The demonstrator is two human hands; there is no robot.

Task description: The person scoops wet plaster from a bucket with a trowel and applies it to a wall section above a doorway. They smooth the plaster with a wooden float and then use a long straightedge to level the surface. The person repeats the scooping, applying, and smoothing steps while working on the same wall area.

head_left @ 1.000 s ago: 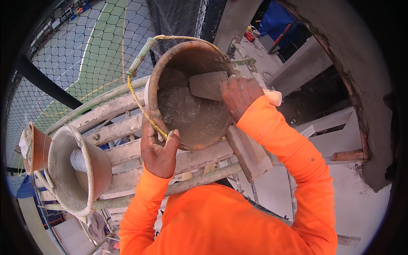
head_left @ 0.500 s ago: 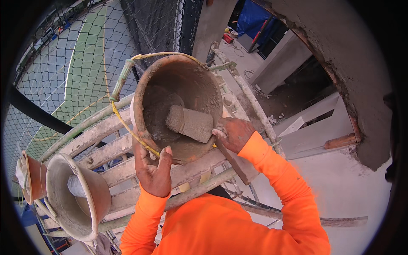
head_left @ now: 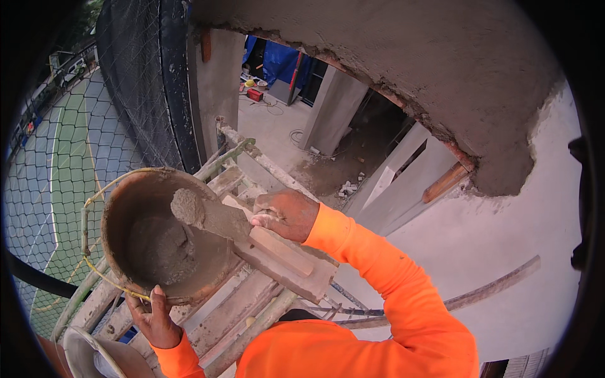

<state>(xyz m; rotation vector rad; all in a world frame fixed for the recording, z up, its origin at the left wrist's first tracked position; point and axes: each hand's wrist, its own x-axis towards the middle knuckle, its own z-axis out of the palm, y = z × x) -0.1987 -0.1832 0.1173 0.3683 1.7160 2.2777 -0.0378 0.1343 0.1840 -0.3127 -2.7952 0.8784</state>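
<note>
My left hand (head_left: 157, 320) grips the near rim of a mortar-caked bucket (head_left: 113, 242), thumb over the edge. The bucket tilts toward me, with wet grey mortar (head_left: 167, 255) inside and a yellow cord handle along its left side. My right hand (head_left: 287, 214) is closed round a trowel (head_left: 228, 220), its handle mostly hidden by the fingers. A lump of mortar (head_left: 188, 206) sits on the blade's far end, over the bucket's right part. Just below my right hand is a flat wooden float (head_left: 296, 264) with a raised bar; I cannot tell what supports it.
Scaffold planks and poles (head_left: 217, 315) run under the bucket. Another bucket (head_left: 104, 356) stands at lower left. Chain-link fence (head_left: 69, 170) borders the left. A freshly plastered wall (head_left: 441, 69) with a ragged lower edge hangs over the upper right; a floor lies far below.
The view has swung right, showing more plastered wall. The trowel with its mortar has risen from inside the bucket to over its right rim. The wooden float now shows its broad face.
</note>
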